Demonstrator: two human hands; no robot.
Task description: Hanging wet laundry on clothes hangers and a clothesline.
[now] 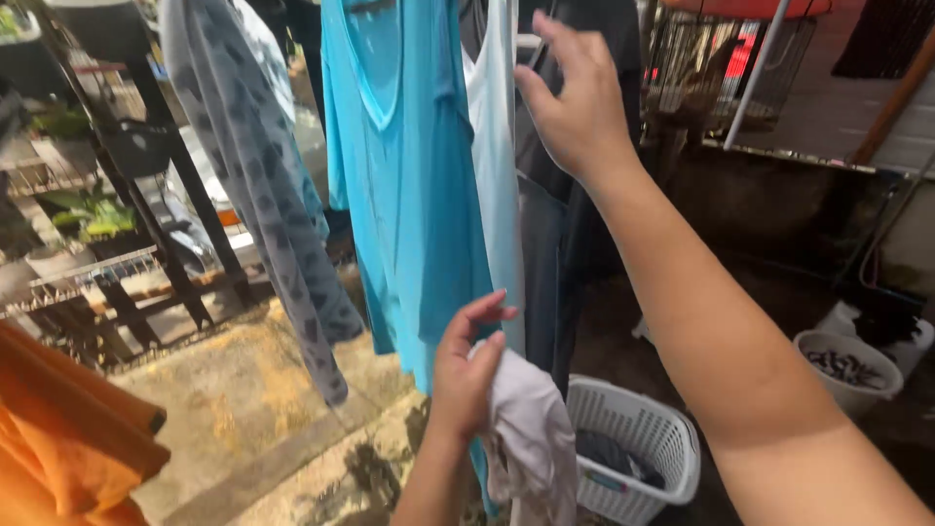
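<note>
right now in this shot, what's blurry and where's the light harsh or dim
Head view: the right hand reaching up at the hanging clothes is a little motion-smeared; the left hand gripping a pale cloth is fairly sharp. The turquoise top is evenly lit, without glare. The dark clothes and floor by the white basket are dim. The plant shelves look soft and bent toward the edge.
</note>
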